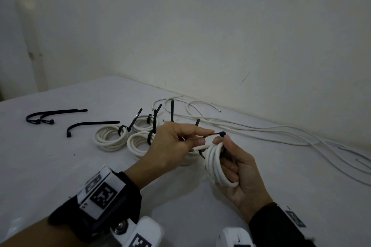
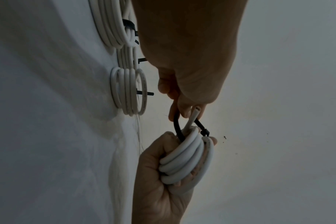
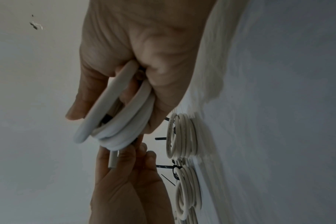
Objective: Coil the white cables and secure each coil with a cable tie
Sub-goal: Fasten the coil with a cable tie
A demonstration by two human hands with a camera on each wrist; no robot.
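the coil [image 1: 216, 163] of white cable is held up above the worktop [image 1: 60, 166], standing on edge in the head view, its ring running up and down with the lower curve hooked over the curled fingers [image 1: 230, 172] of the right hand [image 1: 243, 174]. that hand's thumb tip presses just below the head of the black cable tie [image 1: 221, 133], at the top of the coil. the tie's strap runs from its head leftward to the left hand [image 1: 174, 146], whose forefinger and thumb pinch it; the rest loops down behind the turns, and the left wrist view shows it arching around the top of the bundle [image 2: 186, 159]. a short free cable end [image 2: 194, 116] sticks out of the coil toward the left hand. behind and left of the hands lie tied coils [image 1: 111, 138], close together, each with a black tie tail sticking upward; the left hand hides part of one. further left, well apart, three loose black ties [image 1: 90, 125] lie on the worktop. to the right, uncoiled white cables [image 1: 281, 132] trail along the wall edge. the held coil has about four or five smooth, thick, closely stacked turns.
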